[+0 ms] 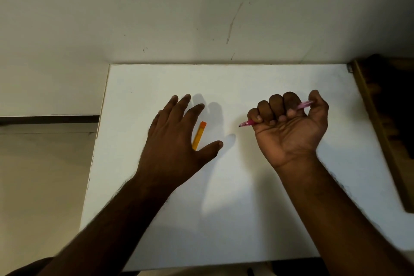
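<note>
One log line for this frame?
right hand: grips pink pen | left hand: open over orange cap | surface: white table

Right hand (291, 127) grips a pink pen (246, 123); left hand (177, 139) spread flat above an orange cap (199, 135) on white table (246, 219)

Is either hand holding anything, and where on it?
The right hand grips a pink pen round its middle; both ends stick out. The left hand holds nothing.
</note>
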`<state>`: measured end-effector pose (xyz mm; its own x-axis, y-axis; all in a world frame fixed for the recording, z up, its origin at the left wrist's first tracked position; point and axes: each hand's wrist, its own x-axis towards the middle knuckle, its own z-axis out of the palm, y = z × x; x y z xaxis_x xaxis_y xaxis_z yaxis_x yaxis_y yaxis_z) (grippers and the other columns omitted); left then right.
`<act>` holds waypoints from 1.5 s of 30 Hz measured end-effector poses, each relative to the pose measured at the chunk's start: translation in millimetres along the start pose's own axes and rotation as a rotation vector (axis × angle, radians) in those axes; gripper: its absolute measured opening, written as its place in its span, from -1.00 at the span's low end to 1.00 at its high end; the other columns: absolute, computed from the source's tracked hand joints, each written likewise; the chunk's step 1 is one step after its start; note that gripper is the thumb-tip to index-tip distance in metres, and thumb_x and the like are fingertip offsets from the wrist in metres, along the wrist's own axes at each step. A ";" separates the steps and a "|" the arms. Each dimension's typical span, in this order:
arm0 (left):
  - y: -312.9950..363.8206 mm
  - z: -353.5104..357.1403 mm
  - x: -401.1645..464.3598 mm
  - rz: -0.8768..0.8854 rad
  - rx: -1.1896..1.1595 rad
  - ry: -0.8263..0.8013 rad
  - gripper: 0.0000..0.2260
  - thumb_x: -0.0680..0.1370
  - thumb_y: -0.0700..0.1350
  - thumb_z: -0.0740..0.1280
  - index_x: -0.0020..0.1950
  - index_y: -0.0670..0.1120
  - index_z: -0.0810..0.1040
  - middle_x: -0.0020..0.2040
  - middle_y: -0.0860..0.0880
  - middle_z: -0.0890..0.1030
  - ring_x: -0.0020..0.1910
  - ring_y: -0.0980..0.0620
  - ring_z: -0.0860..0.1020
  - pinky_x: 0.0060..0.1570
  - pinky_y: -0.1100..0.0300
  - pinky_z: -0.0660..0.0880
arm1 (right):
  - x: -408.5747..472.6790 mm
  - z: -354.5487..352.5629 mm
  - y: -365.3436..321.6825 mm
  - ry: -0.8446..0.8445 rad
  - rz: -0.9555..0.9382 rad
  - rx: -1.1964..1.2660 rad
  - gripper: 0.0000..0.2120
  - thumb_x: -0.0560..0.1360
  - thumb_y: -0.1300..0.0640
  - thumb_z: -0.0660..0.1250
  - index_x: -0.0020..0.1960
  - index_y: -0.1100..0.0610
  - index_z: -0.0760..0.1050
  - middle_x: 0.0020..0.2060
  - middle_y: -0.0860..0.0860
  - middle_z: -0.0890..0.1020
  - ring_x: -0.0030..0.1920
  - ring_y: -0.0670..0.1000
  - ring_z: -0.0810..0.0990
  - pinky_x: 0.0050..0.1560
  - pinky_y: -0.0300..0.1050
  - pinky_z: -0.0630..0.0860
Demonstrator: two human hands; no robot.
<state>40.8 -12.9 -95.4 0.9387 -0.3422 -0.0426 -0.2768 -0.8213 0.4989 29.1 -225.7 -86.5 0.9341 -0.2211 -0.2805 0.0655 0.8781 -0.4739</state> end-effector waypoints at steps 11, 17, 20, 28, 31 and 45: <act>-0.4 -0.3 0.4 0.001 0.004 -0.008 -0.21 0.41 0.41 0.31 0.54 0.07 0.28 0.62 0.02 0.18 0.62 0.00 0.04 0.54 -0.06 0.15 | -0.8 -0.2 -0.6 -0.007 0.000 0.014 -0.43 0.58 -0.31 0.01 -0.39 0.10 0.21 -0.48 -0.02 0.21 -0.43 0.01 0.16 -0.31 -0.10 0.24; 0.8 -1.1 0.6 0.009 0.002 -0.001 -0.21 0.41 0.41 0.29 0.54 0.05 0.30 0.61 0.02 0.22 0.62 -0.01 0.06 0.53 -0.11 0.18 | -0.3 -0.3 -0.3 -0.008 0.012 0.001 -0.46 0.59 -0.27 0.02 -0.39 0.11 0.21 -0.48 -0.01 0.21 -0.43 0.01 0.15 -0.31 -0.09 0.23; 0.2 -1.4 0.9 0.017 0.011 -0.003 -0.21 0.42 0.40 0.30 0.55 0.05 0.28 0.60 0.05 0.23 0.62 0.00 0.04 0.54 -0.08 0.16 | -0.5 -0.5 0.5 -0.011 0.022 -0.013 -0.43 0.58 -0.31 0.02 -0.39 0.10 0.22 -0.47 -0.01 0.20 -0.42 0.01 0.15 -0.31 -0.09 0.23; 1.2 -2.9 0.8 0.000 0.003 -0.017 -0.19 0.41 0.42 0.25 0.57 0.06 0.24 0.61 0.07 0.21 0.62 0.03 0.04 0.56 -0.11 0.09 | -0.5 -0.1 0.7 0.033 -0.006 -0.029 -0.48 0.58 -0.25 0.03 -0.38 0.10 0.19 -0.47 -0.01 0.19 -0.42 0.02 0.15 -0.31 -0.10 0.24; 1.2 -3.4 0.9 0.002 -0.004 -0.012 -0.20 0.41 0.41 0.26 0.57 0.07 0.24 0.61 0.07 0.21 0.62 0.04 0.03 0.55 -0.11 0.11 | -0.5 0.9 1.1 0.037 -0.009 -0.027 -0.49 0.59 -0.25 0.03 -0.37 0.10 0.19 -0.47 -0.01 0.19 -0.42 0.02 0.15 -0.31 -0.09 0.25; 0.6 -3.7 1.0 0.012 0.014 -0.014 -0.25 0.42 0.41 0.25 0.53 0.10 0.31 0.60 0.05 0.23 0.62 0.00 0.05 0.53 -0.16 0.14 | -0.3 0.4 2.2 0.042 -0.001 -0.048 -0.48 0.59 -0.23 0.04 -0.39 0.10 0.21 -0.48 -0.01 0.19 -0.42 0.02 0.14 -0.30 -0.10 0.24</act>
<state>42.3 -12.0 -91.9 0.9322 -0.3586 -0.0488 -0.2913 -0.8234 0.4870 29.1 -223.5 -87.2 0.9184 -0.2408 -0.3140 0.0491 0.8567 -0.5134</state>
